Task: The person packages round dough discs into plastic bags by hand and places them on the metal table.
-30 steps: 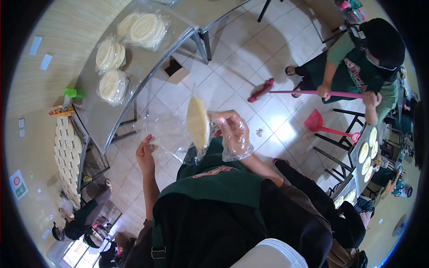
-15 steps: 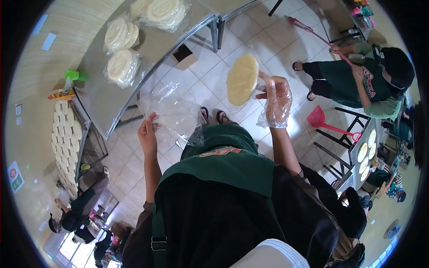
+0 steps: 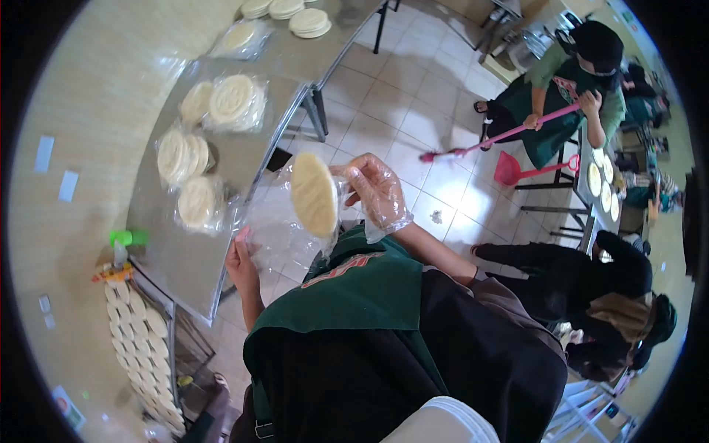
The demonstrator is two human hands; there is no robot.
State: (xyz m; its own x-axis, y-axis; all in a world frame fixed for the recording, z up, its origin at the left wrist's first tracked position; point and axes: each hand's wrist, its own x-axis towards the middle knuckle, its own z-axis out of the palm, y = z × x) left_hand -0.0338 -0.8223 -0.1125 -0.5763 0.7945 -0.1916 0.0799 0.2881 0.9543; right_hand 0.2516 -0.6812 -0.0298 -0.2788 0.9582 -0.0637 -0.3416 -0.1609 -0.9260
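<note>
1. Since the earlier frame, my right hand (image 3: 377, 193) has swung the round flat disc (image 3: 314, 195) in toward the clear bag (image 3: 273, 232), and the disc has turned more side-on to me. The other person's pink broom (image 3: 502, 138) has come down near the red dustpan (image 3: 508, 168).
2. My gloved right thumb and fingers are closed on the disc's edge. My bare left hand (image 3: 242, 267) is closed on the edge of the bag, with its fingertips pinched together.
3. The disc is up in the air, over the floor (image 3: 369, 88), just past the long edge of the steel table (image 3: 166, 269). Bagged stacks (image 3: 235, 102) sit on the table, some close to that edge.
4. To do this well, I'd pinch softly, as the disc looks thin and could bend or rip. I'd keep the bag spread wide and the disc flat, so it won't snag.
5. I can't tell if the disc is inside the bag or in front of it. The bag's mouth is hard to see, and the glove blurs my right fingertips. The far stacks are cut off at the top.
</note>
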